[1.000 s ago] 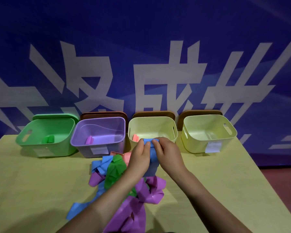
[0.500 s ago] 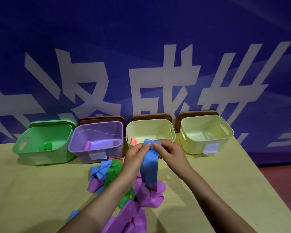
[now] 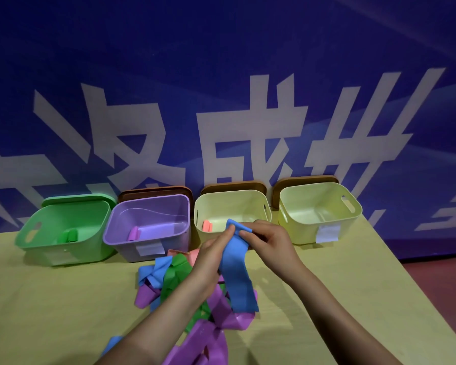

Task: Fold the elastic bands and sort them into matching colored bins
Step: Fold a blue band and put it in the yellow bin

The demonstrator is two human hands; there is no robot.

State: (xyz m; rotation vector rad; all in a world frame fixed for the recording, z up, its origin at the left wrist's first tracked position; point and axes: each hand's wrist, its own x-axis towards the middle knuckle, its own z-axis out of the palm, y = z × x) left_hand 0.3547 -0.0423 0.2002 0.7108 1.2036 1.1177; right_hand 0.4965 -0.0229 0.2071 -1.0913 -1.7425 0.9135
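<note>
Both hands pinch the top of a blue band [image 3: 236, 270], the grip of each closed on its upper edge: the left hand [image 3: 211, 255] with thumb and fingers clamped from the left, the right hand [image 3: 270, 242] clamped from the right, fingertips nearly meeting. The band hangs down between the wrists, its lower end draping over the pile of loose bands [image 3: 195, 299] on the worktop [image 3: 50, 306], in front of the cream bin holding a pink band [image 3: 231, 214].

What could go wrong, as I judge it: the strip is limp and stretchy, so a fold started at the top may slide askew or spring open if either pinch loosens. The trailing end lies against a purple band [image 3: 232, 318] and could drag it along when lifted. Destination is also uncertain (no bin here is blue); the empty cream bin at far right [image 3: 319, 212] seems the likely one, but dropping it beside the pink band would mis-sort it. The green bin [image 3: 66, 227] and purple bin [image 3: 148, 225] each hold a folded band of their own colour.

Both forearms reach forward from the bottom edge and converge, wrists raised above the pile, the left palm turned inward, the right hand curled over from the side.
</note>
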